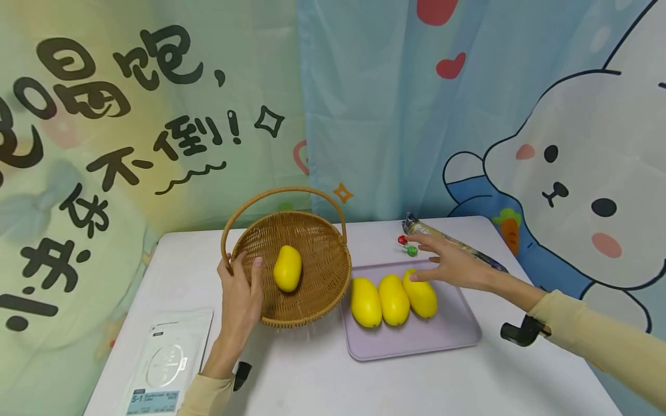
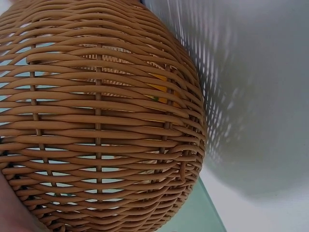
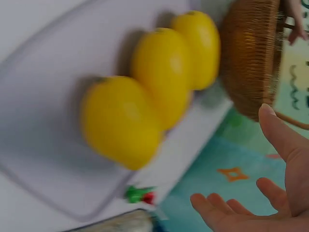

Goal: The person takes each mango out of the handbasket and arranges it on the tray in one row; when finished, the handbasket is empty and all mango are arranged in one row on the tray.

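A brown wicker basket point(image 1: 325, 263) is tipped with its opening facing me, one yellow mango-like fruit point(image 1: 287, 268) inside. My left hand point(image 1: 240, 297) grips its left rim beside the arched handle. In the left wrist view the woven underside point(image 2: 101, 116) fills most of the picture. To the right, three more yellow fruits point(image 1: 393, 300) lie side by side on a lilac tray point(image 1: 458, 329). Over the tray's back right part reaches my right hand point(image 1: 455, 266), fingers spread and holding nothing. Its thumb overlaps the rightmost fruit point(image 1: 424, 297) in the head view, but stands apart from the fruits point(image 3: 120, 123) in the right wrist view.
Behind the tray lie a red lollipop point(image 1: 402, 240) and a green lollipop point(image 1: 412, 251). A long wrapped packet point(image 1: 434, 231) slants along the back right of the white table point(image 1: 307, 381). At front left lies a flat white pouch point(image 1: 169, 364). A printed curtain point(image 1: 359, 115) hangs behind.
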Available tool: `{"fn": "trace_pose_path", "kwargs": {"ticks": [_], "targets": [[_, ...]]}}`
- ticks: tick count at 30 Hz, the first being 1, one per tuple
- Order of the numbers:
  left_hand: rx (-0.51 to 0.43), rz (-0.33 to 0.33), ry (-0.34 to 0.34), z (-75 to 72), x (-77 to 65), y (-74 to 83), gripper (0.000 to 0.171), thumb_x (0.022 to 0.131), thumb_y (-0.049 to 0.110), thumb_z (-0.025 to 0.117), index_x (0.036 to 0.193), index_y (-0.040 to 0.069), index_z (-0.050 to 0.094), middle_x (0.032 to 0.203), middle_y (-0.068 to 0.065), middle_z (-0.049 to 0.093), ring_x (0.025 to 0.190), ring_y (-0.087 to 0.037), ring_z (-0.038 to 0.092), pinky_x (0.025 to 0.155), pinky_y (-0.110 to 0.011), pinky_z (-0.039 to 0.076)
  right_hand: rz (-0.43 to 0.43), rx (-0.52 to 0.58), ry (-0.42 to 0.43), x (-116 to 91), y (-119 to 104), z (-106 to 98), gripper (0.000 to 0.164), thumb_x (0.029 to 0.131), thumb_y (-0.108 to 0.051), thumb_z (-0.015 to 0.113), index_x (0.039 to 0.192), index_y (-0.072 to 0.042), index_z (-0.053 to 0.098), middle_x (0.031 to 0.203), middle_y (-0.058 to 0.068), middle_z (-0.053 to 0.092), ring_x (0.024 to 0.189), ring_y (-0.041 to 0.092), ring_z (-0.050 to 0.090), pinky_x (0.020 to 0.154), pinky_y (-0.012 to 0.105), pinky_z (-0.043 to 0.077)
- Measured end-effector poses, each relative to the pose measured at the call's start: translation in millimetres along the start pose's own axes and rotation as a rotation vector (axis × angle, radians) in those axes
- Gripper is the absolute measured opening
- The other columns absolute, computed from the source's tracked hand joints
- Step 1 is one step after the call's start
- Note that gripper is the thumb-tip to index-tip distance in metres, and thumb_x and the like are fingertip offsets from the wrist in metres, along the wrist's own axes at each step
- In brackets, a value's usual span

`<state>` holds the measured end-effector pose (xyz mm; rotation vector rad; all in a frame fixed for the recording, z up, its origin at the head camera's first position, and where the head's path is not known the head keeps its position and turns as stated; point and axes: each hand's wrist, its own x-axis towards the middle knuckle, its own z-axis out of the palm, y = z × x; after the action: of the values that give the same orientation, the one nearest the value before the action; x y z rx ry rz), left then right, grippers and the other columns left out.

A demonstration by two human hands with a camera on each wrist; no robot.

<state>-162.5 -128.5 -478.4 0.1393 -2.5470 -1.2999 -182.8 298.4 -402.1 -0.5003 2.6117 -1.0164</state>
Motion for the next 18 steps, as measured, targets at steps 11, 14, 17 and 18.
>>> {"fn": "trace_pose_path", "kwargs": {"ticks": [11,14,17,18], "targets": [[-0.006,0.015,-0.005,-0.9,0.8,0.5,0.073,0.106,0.058,0.036,0.152,0.002,0.038,0.161,-0.028,0.013,0.130,-0.047,0.049,0.102,-0.058,0.048,-0.125,0.072,-0.127,52.3,-84.9,12.2,0.079,0.087,-0.031,0.082,0.154,-0.021,0.041,0.161,0.006,0.037,0.144,0.035,0.043,0.113,0.053,0.042],[-0.008,0.016,-0.004,-0.8,0.4,0.9,0.073,0.106,0.058,0.036,0.152,0.002,0.038,0.162,-0.028,0.013,0.131,-0.046,0.049,0.103,-0.058,0.048,-0.170,0.071,-0.169,68.9,-109.5,24.7,0.078,0.087,-0.033,0.082,0.154,-0.023,0.043,0.160,0.004,0.038,0.144,0.030,0.044,0.113,0.051,0.043],[-0.009,0.012,-0.005,-0.5,-0.7,1.0,0.073,0.106,0.058,0.036,0.152,0.002,0.038,0.162,-0.028,0.013,0.131,-0.046,0.048,0.104,-0.058,0.047,-0.201,0.020,-0.191,83.4,-130.5,37.3,0.077,0.086,-0.039,0.082,0.153,-0.027,0.044,0.159,0.000,0.039,0.143,0.025,0.045,0.112,0.048,0.044],[-0.009,0.008,-0.007,-0.4,-1.0,0.8,0.073,0.106,0.058,0.036,0.152,0.002,0.038,0.162,-0.027,0.013,0.131,-0.046,0.048,0.104,-0.058,0.047,-0.210,-0.002,-0.196,87.6,-136.2,40.9,0.077,0.086,-0.041,0.081,0.153,-0.028,0.044,0.159,-0.001,0.039,0.142,0.023,0.045,0.112,0.047,0.044]]}}
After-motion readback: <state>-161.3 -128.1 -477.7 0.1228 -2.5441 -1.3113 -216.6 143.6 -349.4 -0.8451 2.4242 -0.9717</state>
